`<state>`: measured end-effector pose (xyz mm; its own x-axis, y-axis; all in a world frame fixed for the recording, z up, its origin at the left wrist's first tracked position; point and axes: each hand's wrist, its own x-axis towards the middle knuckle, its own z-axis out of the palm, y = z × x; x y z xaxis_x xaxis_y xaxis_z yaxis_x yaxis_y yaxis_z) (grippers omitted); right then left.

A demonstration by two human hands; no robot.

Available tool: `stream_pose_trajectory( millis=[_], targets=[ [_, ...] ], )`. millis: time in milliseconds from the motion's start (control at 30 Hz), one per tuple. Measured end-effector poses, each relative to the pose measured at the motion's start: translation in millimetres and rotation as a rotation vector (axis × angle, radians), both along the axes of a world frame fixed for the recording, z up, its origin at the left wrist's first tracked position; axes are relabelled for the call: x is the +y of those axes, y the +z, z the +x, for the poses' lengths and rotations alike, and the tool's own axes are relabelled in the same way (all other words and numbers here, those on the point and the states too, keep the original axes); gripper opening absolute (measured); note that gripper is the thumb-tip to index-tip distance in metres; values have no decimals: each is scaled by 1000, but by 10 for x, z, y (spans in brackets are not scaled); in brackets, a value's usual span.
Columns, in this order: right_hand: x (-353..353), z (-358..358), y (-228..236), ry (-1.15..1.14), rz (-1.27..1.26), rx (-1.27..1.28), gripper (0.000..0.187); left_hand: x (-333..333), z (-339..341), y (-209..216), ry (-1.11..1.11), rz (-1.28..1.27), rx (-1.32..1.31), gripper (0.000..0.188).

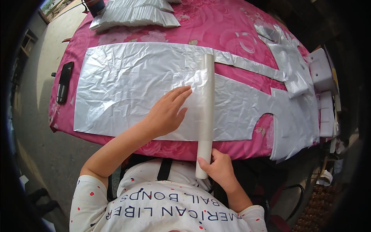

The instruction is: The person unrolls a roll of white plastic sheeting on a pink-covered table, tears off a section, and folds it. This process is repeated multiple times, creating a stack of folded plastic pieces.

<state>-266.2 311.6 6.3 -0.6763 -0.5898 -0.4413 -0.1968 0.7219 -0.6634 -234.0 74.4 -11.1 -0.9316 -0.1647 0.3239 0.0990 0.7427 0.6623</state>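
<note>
Right hand [220, 167] clenched round near end of tube [206, 116], at counter [216, 27] edge. Tube lies across silver sheet [127, 85], running away from body. Left hand [167, 112] released, flat on sheet, fingertips touching tube. Pink floral cloth [208, 23] under everything. Black remote [64, 82] on left. Stack of folded silver sheets [133, 13] at far edge.

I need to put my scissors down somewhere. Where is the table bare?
Bare pink cloth lies between the stack of folded silver pieces and the big silver sheet. A narrow bare strip runs along the left edge by the black object. The right end is crowded with silver offcuts and white boxes.
</note>
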Motion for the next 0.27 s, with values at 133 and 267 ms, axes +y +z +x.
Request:
stream_pose_trajectory(
  millis=[133,267],
  targets=[
    [17,-30,30,15,44,-22,47,282,-177,-276,23,-35,-49,61],
    [-14,-119,77,70,47,-110,48,315,-215,-421,17,-255,-107,66]
  ],
)
